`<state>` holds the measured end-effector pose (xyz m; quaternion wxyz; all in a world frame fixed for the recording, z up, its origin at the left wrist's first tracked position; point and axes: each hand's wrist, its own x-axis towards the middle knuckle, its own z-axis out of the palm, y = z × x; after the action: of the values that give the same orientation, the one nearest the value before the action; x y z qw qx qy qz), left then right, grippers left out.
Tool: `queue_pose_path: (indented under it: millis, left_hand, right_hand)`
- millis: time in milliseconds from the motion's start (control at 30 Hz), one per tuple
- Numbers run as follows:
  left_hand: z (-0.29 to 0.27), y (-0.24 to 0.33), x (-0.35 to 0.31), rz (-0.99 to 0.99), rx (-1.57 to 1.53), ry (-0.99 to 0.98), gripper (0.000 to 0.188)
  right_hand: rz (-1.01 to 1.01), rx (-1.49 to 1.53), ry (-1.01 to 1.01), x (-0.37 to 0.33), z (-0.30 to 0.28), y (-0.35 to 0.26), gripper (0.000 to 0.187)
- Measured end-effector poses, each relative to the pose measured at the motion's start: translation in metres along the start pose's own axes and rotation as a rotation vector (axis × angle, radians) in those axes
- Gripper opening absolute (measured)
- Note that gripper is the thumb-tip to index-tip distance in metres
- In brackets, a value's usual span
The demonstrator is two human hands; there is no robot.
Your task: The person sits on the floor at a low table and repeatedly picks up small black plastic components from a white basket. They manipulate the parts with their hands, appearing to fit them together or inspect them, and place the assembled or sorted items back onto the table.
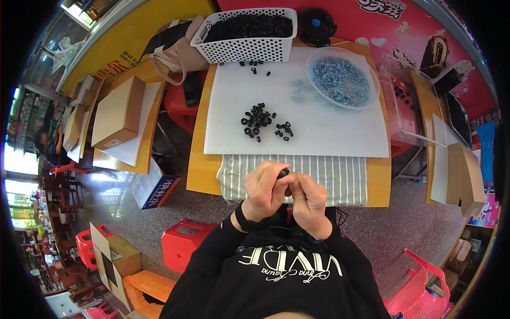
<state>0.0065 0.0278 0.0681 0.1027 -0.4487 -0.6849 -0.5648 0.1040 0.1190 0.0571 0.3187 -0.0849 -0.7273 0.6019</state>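
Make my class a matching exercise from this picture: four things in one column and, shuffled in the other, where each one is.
Things
1. White basket
2. Round bowl
3. Striped cloth
4. Small black part

Places
A. Toward the far right of the white board, holding pale blue pieces
B. Up at the fingertips, where the left hand and right hand meet
C. At the far side of the table, filled with black pieces
D. Along the near edge of the white board

Pairs: 1-C, 2-A, 3-D, 4-B
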Motion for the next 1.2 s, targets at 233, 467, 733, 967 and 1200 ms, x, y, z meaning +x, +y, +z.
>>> queue_pose_path:
  millis: [233, 467, 733, 967, 1200]
  left_hand:
    - [-0.003, -0.007, 0.001, 0.097, 0.003, -0.05, 0.029]
    - [-0.008, -0.015, -0.003, 0.119, 0.006, -0.145, 0.029]
    - [-0.005, -0.018, 0.004, 0.04, -0.059, -0.089, 0.031]
    - [0.003, -0.009, -0.011, -0.078, -0.093, 0.017, 0.03]
    - [-0.002, -0.014, -0.003, -0.006, -0.072, -0.053, 0.031]
  right_hand:
    - [0.019, -0.053, -0.227, 0.019, -0.028, -0.014, 0.009]
    - [0.073, -0.055, -0.375, 0.03, -0.042, -0.014, 0.004]
    - [0.037, -0.044, -0.199, 0.021, -0.023, -0.008, 0.006]
    - [0.003, -0.085, -0.026, 0.003, 0.0, -0.005, 0.009]
    - [0.054, -0.111, -0.12, 0.014, -0.011, -0.014, 0.007]
